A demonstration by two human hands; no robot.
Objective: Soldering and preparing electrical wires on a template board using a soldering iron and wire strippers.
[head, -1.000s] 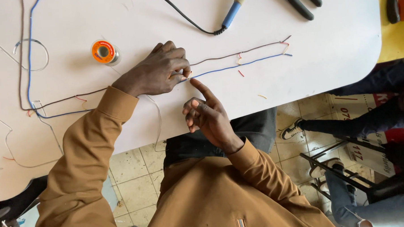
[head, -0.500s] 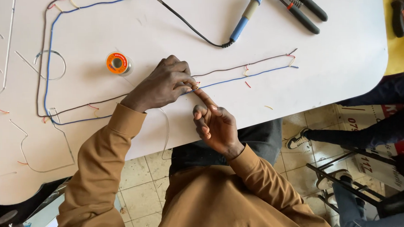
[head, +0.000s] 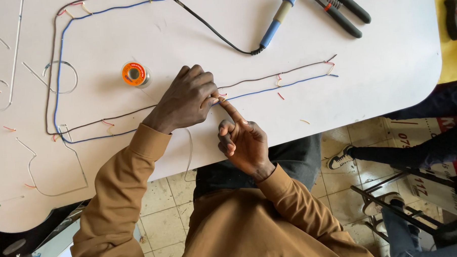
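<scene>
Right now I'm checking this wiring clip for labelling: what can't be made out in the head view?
- What the left hand pinches: its own fingers cover the spot on the blue wire.
- Right hand fingertip contact: hidden against the left hand.
- Pliers and soldering iron: tips cut off by the top edge.
- Tool at far right: cut off by the frame edge.

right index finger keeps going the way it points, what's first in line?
The left hand: the right hand points its index up-left, tip already at the left fingertips pinching the blue wire. Whether they actually touch is unclear.
</scene>
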